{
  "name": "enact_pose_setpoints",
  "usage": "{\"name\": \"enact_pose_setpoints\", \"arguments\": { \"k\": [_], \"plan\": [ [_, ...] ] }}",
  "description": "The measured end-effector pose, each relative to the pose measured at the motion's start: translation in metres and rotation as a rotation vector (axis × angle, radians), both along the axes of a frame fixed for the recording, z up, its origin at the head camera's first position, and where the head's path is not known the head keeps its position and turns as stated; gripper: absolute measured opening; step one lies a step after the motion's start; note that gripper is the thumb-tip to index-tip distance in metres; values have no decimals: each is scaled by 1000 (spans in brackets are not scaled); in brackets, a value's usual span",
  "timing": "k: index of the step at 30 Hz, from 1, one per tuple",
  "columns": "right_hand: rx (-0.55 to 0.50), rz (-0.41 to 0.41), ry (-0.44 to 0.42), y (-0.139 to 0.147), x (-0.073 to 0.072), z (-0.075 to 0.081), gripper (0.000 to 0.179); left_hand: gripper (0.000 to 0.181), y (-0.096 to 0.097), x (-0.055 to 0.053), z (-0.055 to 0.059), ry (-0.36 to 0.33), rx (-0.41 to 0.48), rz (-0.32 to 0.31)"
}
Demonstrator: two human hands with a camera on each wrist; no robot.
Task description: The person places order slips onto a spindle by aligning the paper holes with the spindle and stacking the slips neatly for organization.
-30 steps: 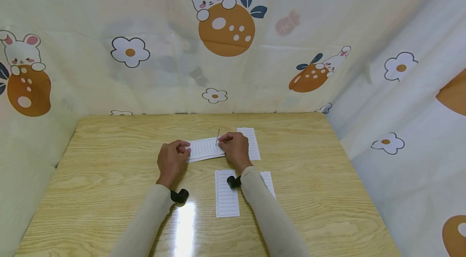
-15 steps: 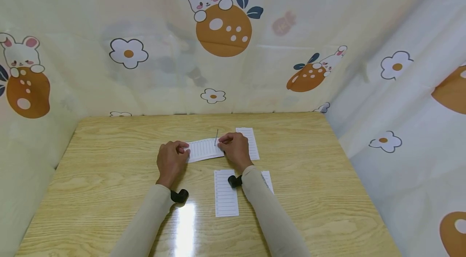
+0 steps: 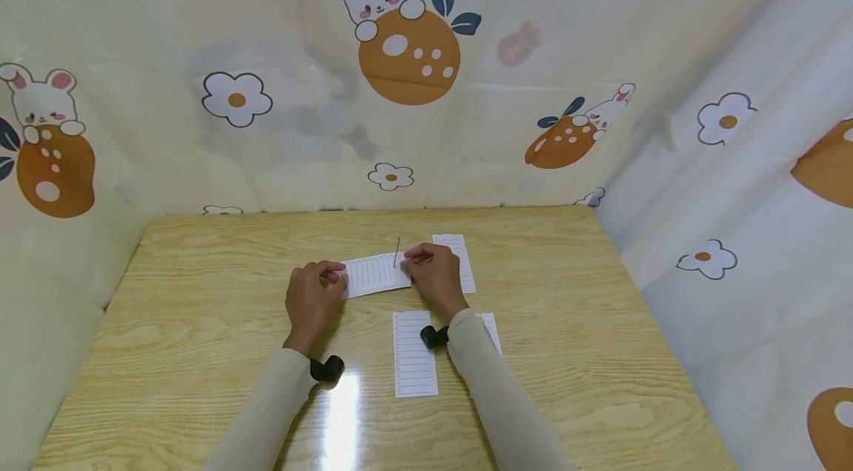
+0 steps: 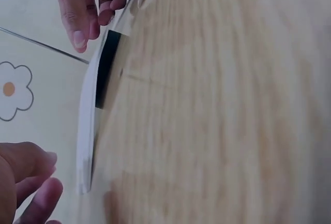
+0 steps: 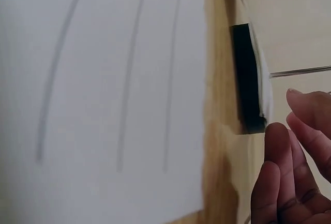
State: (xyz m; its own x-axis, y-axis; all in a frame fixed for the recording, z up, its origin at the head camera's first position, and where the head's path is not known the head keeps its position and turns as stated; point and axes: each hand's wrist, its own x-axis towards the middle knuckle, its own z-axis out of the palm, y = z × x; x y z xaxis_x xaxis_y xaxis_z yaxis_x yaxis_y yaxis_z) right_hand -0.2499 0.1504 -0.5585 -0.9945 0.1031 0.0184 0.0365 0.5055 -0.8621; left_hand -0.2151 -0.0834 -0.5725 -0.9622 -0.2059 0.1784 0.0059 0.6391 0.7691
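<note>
In the head view, several lined white paper slips (image 3: 370, 276) lie sideways on a thin metal spike (image 3: 396, 252) that stands up near their right end. Both wrist views show a dark block (image 4: 107, 69) beneath the slips, its bottom at the table. My left hand (image 3: 313, 301) hovers beside the slips' left end; in the left wrist view a gap separates its loosely bent fingers from the paper. Right of the spike is my right hand (image 3: 436, 277). Its thumb and fingers stand apart near the paper's edge (image 5: 262, 74), pinching nothing; whether a fingertip touches is unclear.
One lined slip (image 3: 413, 360) lies in front on the wooden table (image 3: 566, 293). A second slip (image 3: 492, 329) is partly under the right sleeve, and a third slip (image 3: 463, 264) lies behind the right hand. A printed curtain (image 3: 293, 145) hangs behind the table.
My right hand has shifted slightly right, away from the spike, its fingers leaving the paper's right end. My left hand has drawn back a little. The slips stay in place on the spike.
</note>
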Motion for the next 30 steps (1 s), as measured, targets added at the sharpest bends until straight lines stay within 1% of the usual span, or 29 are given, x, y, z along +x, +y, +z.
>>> {"name": "enact_pose_setpoints", "arguments": {
  "k": [4, 8, 11, 16, 21, 26, 30],
  "plan": [
    [-27, 4, 7, 3, 4, 4, 6, 17, 1, 6, 4, 24, 16, -7],
    [-27, 12, 31, 5, 9, 9, 7, 17, 3, 12, 9, 35, 41, -12],
    [-25, 14, 49, 5, 14, 12, 8, 17, 4, 17, 11, 60, 70, -16],
    [-24, 19, 58, 6, 26, 17, 10, 15, 9, 27, 13, 110, 110, -28],
    [-29, 41, 52, 9, 40, 21, 15, 15, 14, 39, 15, 138, 134, -46],
    [-51, 52, 31, 10, 54, 24, 20, 15, 20, 51, 15, 111, 164, -56],
    [-55, 49, 20, 9, 65, 23, 23, 16, 26, 61, 12, 89, 187, -67]
  ]
}}
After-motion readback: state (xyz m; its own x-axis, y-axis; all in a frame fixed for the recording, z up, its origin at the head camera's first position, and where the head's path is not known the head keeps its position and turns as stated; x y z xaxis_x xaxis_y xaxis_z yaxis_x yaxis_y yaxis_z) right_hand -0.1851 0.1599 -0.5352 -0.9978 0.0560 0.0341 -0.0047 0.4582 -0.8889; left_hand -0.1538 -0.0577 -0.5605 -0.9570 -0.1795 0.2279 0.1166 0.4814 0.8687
